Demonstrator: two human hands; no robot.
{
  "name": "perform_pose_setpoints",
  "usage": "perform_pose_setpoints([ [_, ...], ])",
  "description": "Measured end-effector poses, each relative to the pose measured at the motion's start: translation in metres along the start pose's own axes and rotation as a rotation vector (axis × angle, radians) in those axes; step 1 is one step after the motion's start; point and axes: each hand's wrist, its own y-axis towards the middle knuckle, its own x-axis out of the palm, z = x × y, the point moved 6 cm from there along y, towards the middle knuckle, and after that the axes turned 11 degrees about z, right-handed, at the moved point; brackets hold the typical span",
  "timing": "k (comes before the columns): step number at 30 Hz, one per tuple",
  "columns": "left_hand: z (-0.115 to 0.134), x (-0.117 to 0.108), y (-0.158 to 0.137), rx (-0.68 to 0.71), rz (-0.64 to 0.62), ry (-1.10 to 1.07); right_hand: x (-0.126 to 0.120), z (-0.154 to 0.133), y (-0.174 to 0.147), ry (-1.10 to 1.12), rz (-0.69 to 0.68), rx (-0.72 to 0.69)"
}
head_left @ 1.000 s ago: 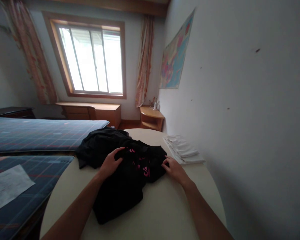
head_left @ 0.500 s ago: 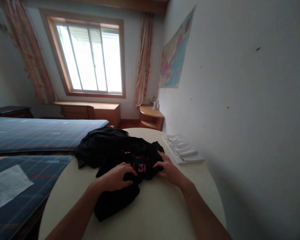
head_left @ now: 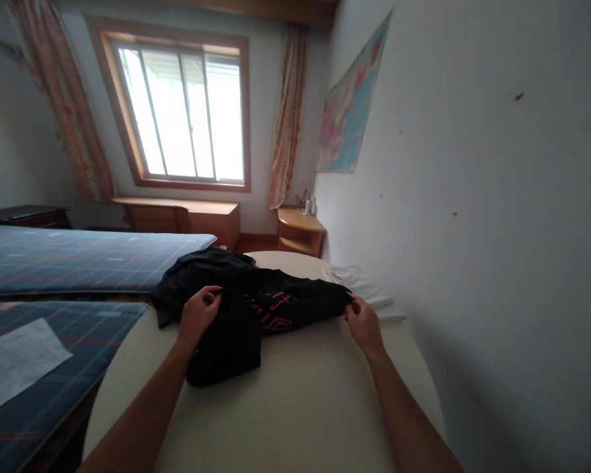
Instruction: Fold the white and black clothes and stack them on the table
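Note:
A black T-shirt point(head_left: 300, 299) with pink lettering is stretched sideways over the round pale table point(head_left: 295, 407). My left hand point(head_left: 200, 315) pinches its cloth on the left, and a dark flap hangs down from there onto the tabletop. At the right end, my right hand point(head_left: 363, 322) grips a corner of the same shirt between thumb and fingers. Behind my left hand lies a crumpled heap of dark cloth point(head_left: 190, 272), partly covered by the shirt; where one ends and the other begins is hard to make out.
Folded white cloths point(head_left: 362, 282) lie at the table's right edge, near the wall. Plaid mattresses point(head_left: 93, 256) stand to the left, one with a sheet of paper point(head_left: 22, 361) on it. A corner shelf point(head_left: 300, 226) and a low desk point(head_left: 207, 213) are beyond.
Both hands have moved apart, the left going back and left, the right going right. They have closed on the shirt, which is now pulled out wider, its lettering spread and tilted.

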Motion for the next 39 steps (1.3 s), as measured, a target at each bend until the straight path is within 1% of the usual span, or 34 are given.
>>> perform_pose_setpoints([
  [3,0.012,0.004,-0.01,0.016,-0.067,0.029,0.017,-0.013,-0.012,0.138,-0.113,-0.057],
  [5,0.025,0.005,-0.02,0.035,-0.126,0.04,0.025,-0.022,-0.022,0.137,-0.212,-0.102],
  [7,0.04,0.007,-0.031,0.093,-0.188,0.059,0.029,-0.03,-0.03,0.073,-0.296,-0.169],
  [9,0.056,0.009,-0.043,0.222,-0.235,0.105,0.03,-0.035,-0.035,0.002,-0.356,-0.22],
  [12,0.075,0.014,-0.064,0.483,-0.297,0.152,0.03,-0.034,-0.035,-0.042,-0.387,-0.211],
  [14,0.082,0.019,-0.073,0.607,-0.361,0.123,0.027,-0.032,-0.029,-0.008,-0.334,-0.177],
  [15,0.084,0.021,-0.075,0.634,-0.389,0.098,0.024,-0.031,-0.025,0.028,-0.275,-0.159],
  [16,0.084,0.022,-0.074,0.634,-0.401,0.072,0.018,-0.029,-0.019,0.072,-0.198,-0.141],
  [17,0.081,0.021,-0.07,0.602,-0.387,0.047,0.012,-0.027,-0.014,0.118,-0.11,-0.117],
  [18,0.077,0.019,-0.062,0.541,-0.339,0.023,0.004,-0.024,-0.008,0.159,-0.024,-0.085],
  [20,0.062,0.009,-0.042,0.36,-0.171,-0.029,-0.01,-0.015,0.001,0.219,0.122,0.007],
  [22,0.041,-0.003,-0.022,0.169,0.009,-0.086,-0.018,-0.003,0.007,0.292,0.205,0.116],
  [23,0.032,-0.007,-0.015,0.094,0.069,-0.112,-0.018,0.001,0.009,0.345,0.204,0.149],
  [24,0.024,-0.009,-0.01,0.039,0.099,-0.131,-0.015,0.003,0.01,0.399,0.177,0.158],
  [25,0.019,-0.009,-0.006,0.01,0.111,-0.138,-0.011,0.004,0.01,0.447,0.132,0.148],
  [27,0.019,-0.01,-0.005,0.025,0.114,-0.122,0.002,0.002,0.007,0.5,0.017,0.098],
  [28,0.025,-0.01,-0.008,0.065,0.1,-0.113,0.009,0.0,0.003,0.491,-0.045,0.06],
  [30,0.046,-0.009,-0.019,0.204,0.025,-0.127,0.02,-0.004,-0.005,0.41,-0.157,-0.027],
  [32,0.071,-0.002,-0.039,0.404,-0.161,-0.162,0.026,-0.008,-0.014,0.271,-0.255,-0.135],
  [34,0.087,0.006,-0.06,0.569,-0.361,-0.119,0.025,-0.011,-0.02,0.137,-0.277,-0.207],
  [35,0.089,0.009,-0.068,0.612,-0.431,-0.078,0.023,-0.011,-0.02,0.089,-0.264,-0.222],
  [36,0.088,0.013,-0.074,0.628,-0.481,-0.035,0.021,-0.011,-0.02,0.053,-0.246,-0.226],
  [39,0.077,0.02,-0.076,0.595,-0.534,0.041,0.013,-0.011,-0.014,-0.003,-0.179,-0.201],
])
